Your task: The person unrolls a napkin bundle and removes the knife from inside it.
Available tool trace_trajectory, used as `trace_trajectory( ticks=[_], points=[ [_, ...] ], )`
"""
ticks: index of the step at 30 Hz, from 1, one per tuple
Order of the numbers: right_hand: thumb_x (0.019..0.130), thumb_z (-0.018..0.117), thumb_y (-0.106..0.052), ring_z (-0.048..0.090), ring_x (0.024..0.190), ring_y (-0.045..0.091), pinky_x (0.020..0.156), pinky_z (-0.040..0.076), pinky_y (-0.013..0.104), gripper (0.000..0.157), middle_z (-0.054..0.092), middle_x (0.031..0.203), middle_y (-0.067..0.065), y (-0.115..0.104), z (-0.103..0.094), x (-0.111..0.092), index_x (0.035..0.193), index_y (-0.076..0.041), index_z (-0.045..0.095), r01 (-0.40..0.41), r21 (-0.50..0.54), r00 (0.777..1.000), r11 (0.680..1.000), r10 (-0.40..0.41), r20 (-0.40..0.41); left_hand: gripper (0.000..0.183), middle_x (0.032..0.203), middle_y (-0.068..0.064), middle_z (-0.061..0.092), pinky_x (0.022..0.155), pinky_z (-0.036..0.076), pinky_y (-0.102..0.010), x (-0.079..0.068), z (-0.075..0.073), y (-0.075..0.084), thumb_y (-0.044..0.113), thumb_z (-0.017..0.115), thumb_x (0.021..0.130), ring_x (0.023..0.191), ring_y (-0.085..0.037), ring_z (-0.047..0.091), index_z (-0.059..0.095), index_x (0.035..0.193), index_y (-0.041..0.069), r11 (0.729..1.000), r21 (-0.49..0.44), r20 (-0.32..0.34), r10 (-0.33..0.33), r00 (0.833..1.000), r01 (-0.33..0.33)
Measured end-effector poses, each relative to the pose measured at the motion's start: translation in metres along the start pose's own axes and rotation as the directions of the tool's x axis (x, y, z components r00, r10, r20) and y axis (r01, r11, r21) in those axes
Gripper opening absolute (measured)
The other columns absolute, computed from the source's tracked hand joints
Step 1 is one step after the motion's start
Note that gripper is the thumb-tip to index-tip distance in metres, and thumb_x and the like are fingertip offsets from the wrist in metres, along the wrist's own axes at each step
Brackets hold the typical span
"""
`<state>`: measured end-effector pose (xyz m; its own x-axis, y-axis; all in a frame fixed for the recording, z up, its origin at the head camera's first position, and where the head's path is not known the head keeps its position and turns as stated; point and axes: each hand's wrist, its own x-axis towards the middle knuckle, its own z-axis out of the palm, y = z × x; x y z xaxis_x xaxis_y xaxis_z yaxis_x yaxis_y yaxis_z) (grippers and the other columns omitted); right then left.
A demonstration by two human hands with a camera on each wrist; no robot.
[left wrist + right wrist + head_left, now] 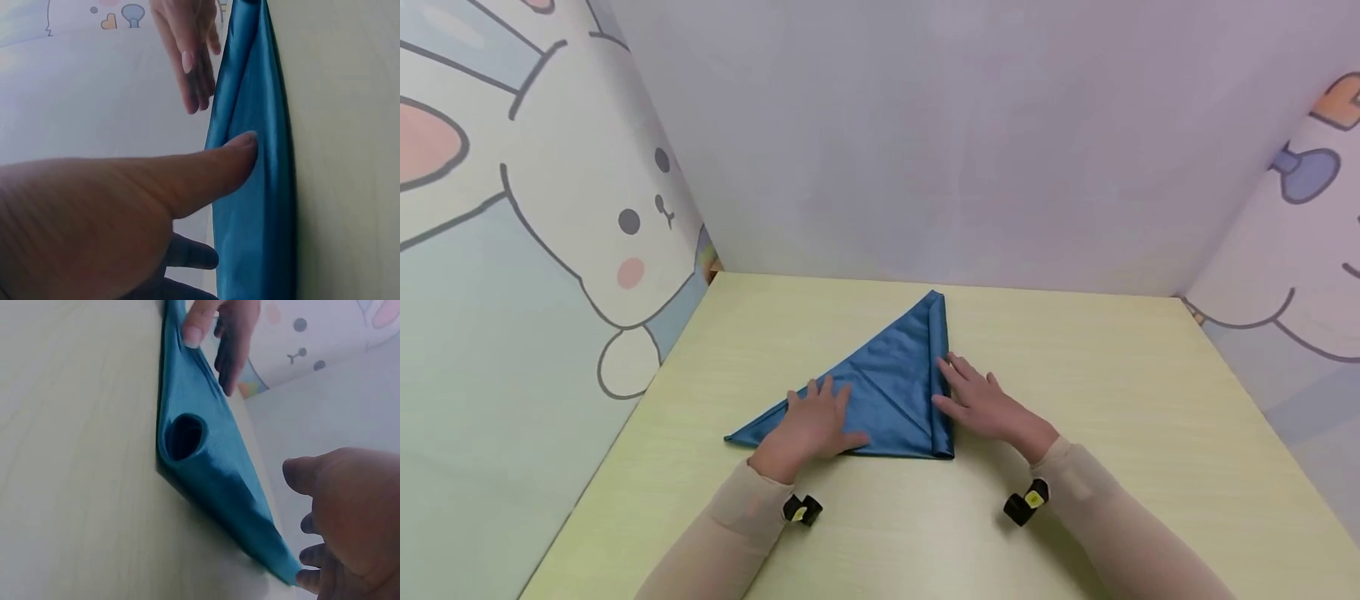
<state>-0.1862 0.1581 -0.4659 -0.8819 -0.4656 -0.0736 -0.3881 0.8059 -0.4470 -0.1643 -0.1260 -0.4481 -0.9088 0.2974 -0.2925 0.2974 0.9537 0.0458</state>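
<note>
A blue satiny cloth lies on the table as a triangle, its right side rolled into a narrow tube that runs from the front edge to the far tip. In the right wrist view the tube's near end shows a round hollow. My left hand rests spread over the cloth's left part, thumb near the front edge. Beside the rolled side is my right hand, fingers extended, fingertips right at the roll. In the left wrist view the left thumb lies across the cloth.
The pale wooden table stretches out on both sides of the cloth. A plain wall stands behind it, with cartoon-printed panels to the left and right. Each sleeved wrist wears a small black camera.
</note>
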Motion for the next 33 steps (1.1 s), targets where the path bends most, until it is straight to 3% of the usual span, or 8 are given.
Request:
trace_trajectory(
  ticks=[6,12,22,33],
  points=[
    [0.097,0.051,-0.049,0.012,0.145,0.037,0.104,0.015,0.070,0.075,0.014,0.159,0.015,-0.009,0.009,0.011,0.154,-0.009,0.024,0.034,-0.134,0.999,0.990,-0.037,-0.019,0.095,0.155,-0.023,0.022,0.104,0.024,-0.065,0.000,0.006,0.007,0.070,0.052,0.085,0.141,-0.044,0.020,0.028,0.152,0.007,0.999,-0.005,-0.006,0.035,0.999,-0.035],
    [0.095,0.048,-0.057,0.008,0.146,0.034,0.105,0.016,0.069,0.077,0.011,0.160,0.011,-0.007,0.022,0.019,0.153,-0.012,0.027,0.050,-0.236,0.998,0.971,-0.057,-0.023,0.092,0.154,-0.024,0.024,0.103,0.028,-0.064,-0.002,0.014,0.011,0.073,0.044,0.087,0.140,-0.044,0.023,0.032,0.151,0.008,0.997,0.063,-0.029,0.038,0.999,-0.036],
    [0.094,0.048,-0.060,0.012,0.145,0.035,0.103,0.020,0.070,0.077,0.015,0.159,0.013,-0.001,0.024,0.015,0.150,-0.009,0.035,0.037,-0.287,0.996,0.957,-0.060,-0.072,0.087,0.153,-0.024,0.027,0.098,0.032,-0.066,-0.005,0.016,0.009,0.070,0.044,0.089,0.138,-0.047,0.026,0.035,0.150,0.008,0.991,0.109,-0.079,0.087,0.993,-0.078],
    [0.094,0.044,-0.062,0.016,0.145,0.035,0.102,0.021,0.070,0.078,0.019,0.158,0.013,0.005,0.022,0.011,0.151,-0.010,0.033,0.008,-0.333,0.995,0.943,-0.040,-0.089,0.086,0.154,-0.022,0.026,0.100,0.030,-0.066,0.000,0.013,0.011,0.070,0.043,0.089,0.138,-0.046,0.026,0.034,0.151,0.010,0.993,0.092,-0.065,0.077,0.995,-0.071]
  ],
)
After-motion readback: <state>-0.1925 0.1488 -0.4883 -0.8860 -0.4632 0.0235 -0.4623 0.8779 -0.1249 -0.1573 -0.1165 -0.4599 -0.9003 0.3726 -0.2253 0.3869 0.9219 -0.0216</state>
